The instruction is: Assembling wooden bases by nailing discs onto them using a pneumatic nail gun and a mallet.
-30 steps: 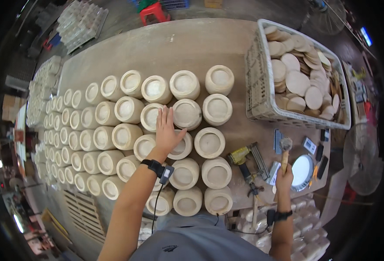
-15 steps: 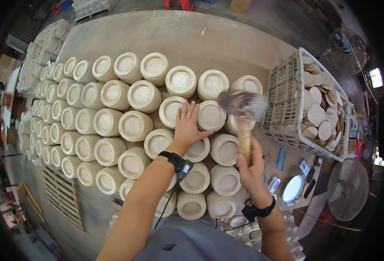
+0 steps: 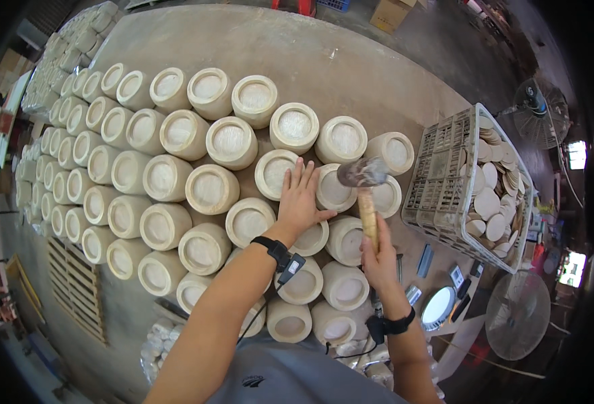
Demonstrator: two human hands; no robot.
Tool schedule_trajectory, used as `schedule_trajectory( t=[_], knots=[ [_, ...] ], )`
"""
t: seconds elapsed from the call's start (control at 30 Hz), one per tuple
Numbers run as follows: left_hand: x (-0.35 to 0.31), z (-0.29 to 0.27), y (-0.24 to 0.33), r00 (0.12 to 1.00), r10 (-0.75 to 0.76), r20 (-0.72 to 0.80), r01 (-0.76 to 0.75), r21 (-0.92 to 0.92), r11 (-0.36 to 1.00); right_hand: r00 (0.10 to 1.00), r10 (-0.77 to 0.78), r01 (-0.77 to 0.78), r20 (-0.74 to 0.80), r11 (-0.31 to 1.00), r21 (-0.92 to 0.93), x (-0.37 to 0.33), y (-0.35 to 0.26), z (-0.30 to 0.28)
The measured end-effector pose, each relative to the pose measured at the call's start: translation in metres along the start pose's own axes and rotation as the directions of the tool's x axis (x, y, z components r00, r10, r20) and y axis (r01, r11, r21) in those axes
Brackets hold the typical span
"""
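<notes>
Rows of pale round pots, each with a recessed disc in its upward face, stand close together on the table. My left hand lies open, fingers spread, across neighbouring pots near the middle. In my right hand is a mallet, gripped by its light wooden handle. Its dark, worn head is over the right side of a pot just right of my left fingers. Whether the head touches that pot I cannot tell.
A grey plastic crate full of thin round discs stands at the right. Near it lie a round white-faced object and small tools. Two fans stand beyond. A wooden pallet lies at lower left.
The mallet head, blurred and farther right before, is now sharper and closer to my left hand. My left hand stays on the pots, and the whole view has shifted slightly.
</notes>
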State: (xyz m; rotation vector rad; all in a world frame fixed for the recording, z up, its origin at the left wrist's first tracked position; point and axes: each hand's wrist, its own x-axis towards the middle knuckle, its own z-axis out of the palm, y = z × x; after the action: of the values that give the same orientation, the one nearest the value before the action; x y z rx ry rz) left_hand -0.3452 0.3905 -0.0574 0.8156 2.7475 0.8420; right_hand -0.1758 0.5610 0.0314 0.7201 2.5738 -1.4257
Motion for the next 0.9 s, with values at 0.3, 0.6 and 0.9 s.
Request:
schedule_trajectory(
  t=[0.3,0.6,0.9],
  knots=[
    [0.003,0.002,0.012,1.0,0.009,0.015,-0.009,0.013,1.0,0.999,0.009,0.003,0.047,0.967,-0.254,0.008,0.024,0.011],
    [-0.003,0.001,0.007,1.0,-0.005,0.02,0.004,0.011,1.0,0.928,-0.27,0.27,-0.258,0.962,-0.036,-0.008,-0.013,-0.021],
    [-0.003,0.002,0.01,0.999,-0.014,0.031,0.014,0.017,1.0,0.998,-0.058,0.058,0.011,0.954,-0.295,0.01,0.023,0.013]
  ],
)
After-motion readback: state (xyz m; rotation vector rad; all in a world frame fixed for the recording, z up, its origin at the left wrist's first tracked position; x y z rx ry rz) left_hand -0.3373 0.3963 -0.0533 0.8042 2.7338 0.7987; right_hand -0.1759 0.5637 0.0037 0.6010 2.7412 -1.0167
